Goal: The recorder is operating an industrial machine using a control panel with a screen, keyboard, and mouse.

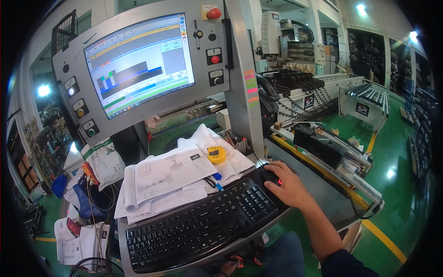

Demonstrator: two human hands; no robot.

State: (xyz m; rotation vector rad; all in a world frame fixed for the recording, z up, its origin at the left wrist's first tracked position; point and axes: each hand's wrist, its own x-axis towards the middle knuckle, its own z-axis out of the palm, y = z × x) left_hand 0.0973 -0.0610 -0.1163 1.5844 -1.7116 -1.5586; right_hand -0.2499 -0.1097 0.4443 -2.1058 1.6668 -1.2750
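My right hand (286,183) rests over a dark computer mouse (268,175), its fingers curved around it; a small red light glows at the mouse's side. Left of it stretches a black keyboard (203,224) on the console shelf. Low at the bottom edge, below the keyboard, part of my left hand (227,267) shows in shadow; its fingers are too dark to make out. Behind the keyboard lie printed drawing sheets (173,173), with a yellow tape measure (216,154) on top and a blue-capped pen (217,177) beside them.
A grey control panel with a lit screen (138,62) stands above the shelf, with a red emergency button (213,13). A white bag (104,161) and more papers (83,242) are at left, above a black fan guard (96,267). Machinery (295,85) fills the far right.
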